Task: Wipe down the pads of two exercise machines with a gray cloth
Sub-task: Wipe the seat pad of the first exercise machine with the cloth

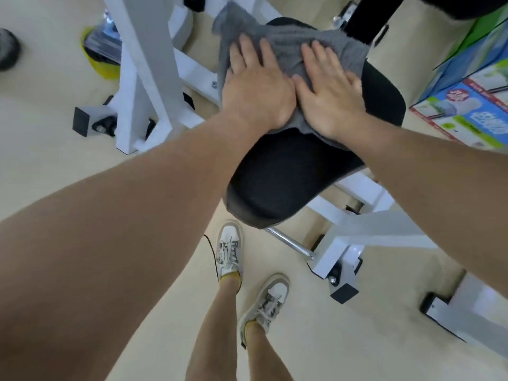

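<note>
Presses gray cloth (291, 48) flat onto black pad (288, 182) with left hand (255, 97) and right hand (328, 103) side by side, fingers (245, 55) straight and slightly spread.

My left grip (258, 97) and right grip (330, 97) lie flat on the gray cloth (291, 48). Nearer me than both grips, the black pad (288, 174) is bare and open. A white frame upright (145, 78) stands left of my left grip. A black post (365, 20) rises just beyond my right grip, with printed boxes (467, 105) farther right.
</note>
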Demonstrator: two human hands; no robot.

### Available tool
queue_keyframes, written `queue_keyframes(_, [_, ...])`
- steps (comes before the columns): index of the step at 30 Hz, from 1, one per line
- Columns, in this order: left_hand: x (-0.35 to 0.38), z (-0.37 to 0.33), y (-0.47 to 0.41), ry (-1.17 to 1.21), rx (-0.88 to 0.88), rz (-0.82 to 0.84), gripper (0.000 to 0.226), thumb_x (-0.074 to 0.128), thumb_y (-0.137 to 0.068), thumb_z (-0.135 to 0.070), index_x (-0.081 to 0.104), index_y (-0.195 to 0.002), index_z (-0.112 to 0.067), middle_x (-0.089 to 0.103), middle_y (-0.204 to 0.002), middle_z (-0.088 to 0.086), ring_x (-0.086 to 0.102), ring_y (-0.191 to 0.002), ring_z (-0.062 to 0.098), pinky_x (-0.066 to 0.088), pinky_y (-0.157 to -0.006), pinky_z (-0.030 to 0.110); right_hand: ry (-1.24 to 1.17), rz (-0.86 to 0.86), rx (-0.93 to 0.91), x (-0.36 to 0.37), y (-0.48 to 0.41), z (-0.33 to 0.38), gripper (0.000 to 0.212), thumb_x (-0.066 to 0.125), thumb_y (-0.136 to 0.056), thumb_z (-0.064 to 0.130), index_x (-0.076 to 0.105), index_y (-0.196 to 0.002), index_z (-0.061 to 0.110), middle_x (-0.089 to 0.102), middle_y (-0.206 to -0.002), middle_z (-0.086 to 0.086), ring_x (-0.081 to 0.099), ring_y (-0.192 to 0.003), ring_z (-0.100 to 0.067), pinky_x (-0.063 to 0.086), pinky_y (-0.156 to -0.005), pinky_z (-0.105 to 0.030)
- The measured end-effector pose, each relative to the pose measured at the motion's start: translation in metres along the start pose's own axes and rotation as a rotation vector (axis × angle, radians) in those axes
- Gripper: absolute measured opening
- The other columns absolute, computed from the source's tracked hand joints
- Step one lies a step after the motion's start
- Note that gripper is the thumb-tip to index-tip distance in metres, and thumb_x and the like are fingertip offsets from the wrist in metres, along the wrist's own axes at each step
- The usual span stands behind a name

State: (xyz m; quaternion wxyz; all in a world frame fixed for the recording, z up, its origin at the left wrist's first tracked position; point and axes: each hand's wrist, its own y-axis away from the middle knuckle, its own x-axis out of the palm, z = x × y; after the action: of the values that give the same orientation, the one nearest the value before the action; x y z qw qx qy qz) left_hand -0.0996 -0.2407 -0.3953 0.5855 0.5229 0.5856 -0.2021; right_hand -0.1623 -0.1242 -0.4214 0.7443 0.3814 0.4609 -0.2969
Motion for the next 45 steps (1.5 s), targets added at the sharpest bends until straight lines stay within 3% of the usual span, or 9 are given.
queue_keyframes(6, [0.012, -0.023, 0.024, -0.197, 0.269, 0.004, 0.067, 0.012, -0.099, -0.044, 0.006, -0.152, -0.004, 0.004, -0.161, 0.016, 0.002, -0.149, 0.028, 0.001, -0.119, 0.044, -0.046, -0.042, 0.202, 0.005, 0.061, -0.008, 0.060, 0.015, -0.100, 0.044, 0.009, -0.154, 0.018, 0.005, -0.163, 0.001, 0.002, -0.149, -0.013, 0.006, -0.120, -0.044])
queue_keyframes(11, [0.026, -0.049, 0.074, -0.245, 0.438, 0.128, 0.068, 0.013, -0.099, -0.045, -0.002, -0.152, -0.005, -0.004, -0.161, 0.015, -0.005, -0.149, 0.027, -0.002, -0.120, 0.044, -0.023, -0.186, 0.204, -0.002, 0.141, -0.034, 0.058, 0.024, -0.093, 0.035, 0.045, -0.139, 0.007, 0.046, -0.147, -0.010, 0.041, -0.135, -0.026, 0.029, -0.110, -0.046])
queue_keyframes(13, [0.026, -0.052, 0.062, -0.229, 0.451, 0.128, 0.067, 0.013, -0.098, -0.045, -0.002, -0.153, -0.008, -0.005, -0.162, 0.011, -0.006, -0.149, 0.024, -0.002, -0.120, 0.043, -0.099, -0.198, 0.223, -0.003, 0.121, -0.040, 0.063, 0.018, -0.092, 0.041, 0.049, -0.133, 0.004, 0.048, -0.142, -0.015, 0.043, -0.131, -0.032, 0.029, -0.111, -0.047])
queue_keyframes(18, [0.032, -0.073, -0.005, -0.221, 0.455, 0.139, 0.060, 0.008, -0.100, -0.037, -0.004, -0.153, -0.013, -0.008, -0.162, 0.003, -0.009, -0.148, 0.018, -0.006, -0.119, 0.041, -0.128, -0.110, 0.297, 0.004, 0.042, -0.067, 0.065, 0.014, -0.100, 0.047, 0.016, -0.153, 0.011, 0.009, -0.162, -0.009, 0.005, -0.149, -0.020, 0.004, -0.120, -0.042])
queue_keyframes(24, [0.039, -0.098, -0.057, -0.213, 0.465, 0.126, 0.061, 0.008, -0.100, -0.041, -0.001, -0.154, -0.013, -0.004, -0.162, 0.006, -0.007, -0.149, 0.021, -0.004, -0.120, 0.043, -0.344, -0.175, 0.346, -0.002, -0.001, -0.098, 0.058, 0.017, -0.090, 0.047, 0.046, -0.124, 0.010, 0.049, -0.132, -0.010, 0.044, -0.125, -0.030, 0.034, -0.096, -0.039])
queue_keyframes(28, [0.038, -0.090, -0.021, -0.232, 0.511, 0.127, 0.062, 0.008, -0.100, -0.043, -0.005, -0.153, -0.012, -0.006, -0.162, 0.007, -0.008, -0.149, 0.021, -0.004, -0.120, 0.042, -0.435, -0.241, 0.464, 0.006, 0.049, -0.069, 0.054, 0.022, -0.103, 0.028, 0.019, -0.151, 0.005, 0.011, -0.161, -0.011, 0.007, -0.149, -0.020, 0.003, -0.118, -0.027])
queue_keyframes(34, [0.030, -0.051, 0.058, -0.216, 0.532, 0.121, 0.058, 0.008, -0.101, -0.040, -0.003, -0.153, -0.017, -0.003, -0.163, 0.002, -0.005, -0.149, 0.017, -0.003, -0.119, 0.039, -0.946, -0.386, 0.614, 0.028, 0.117, 0.005, 0.062, 0.024, -0.102, 0.034, -0.006, -0.153, 0.015, -0.020, -0.160, 0.004, -0.010, -0.142, 0.003, -0.003, -0.114, -0.013])
queue_keyframes(40, [0.036, -0.074, -0.006, -0.220, 0.535, 0.131, 0.064, 0.008, -0.099, -0.050, -0.004, -0.154, -0.019, -0.006, -0.162, 0.001, -0.008, -0.149, 0.018, -0.005, -0.119, 0.041, -0.626, -0.333, 0.667, 0.014, 0.068, -0.044, 0.067, 0.033, -0.098, 0.033, 0.005, -0.152, 0.003, 0.014, -0.156, -0.018, 0.025, -0.139, -0.030, 0.025, -0.114, -0.037])
queue_keyframes(45, [0.043, -0.099, -0.069, -0.162, 0.514, 0.151, 0.061, 0.010, -0.100, -0.046, 0.001, -0.154, -0.020, -0.002, -0.163, 0.000, -0.007, -0.149, 0.018, -0.005, -0.119, 0.041, -0.293, -0.046, 0.670, -0.001, -0.002, -0.089, 0.064, 0.020, -0.097, 0.043, 0.030, -0.141, -0.002, 0.029, -0.146, -0.025, 0.034, -0.127, -0.039, 0.031, -0.101, -0.047])
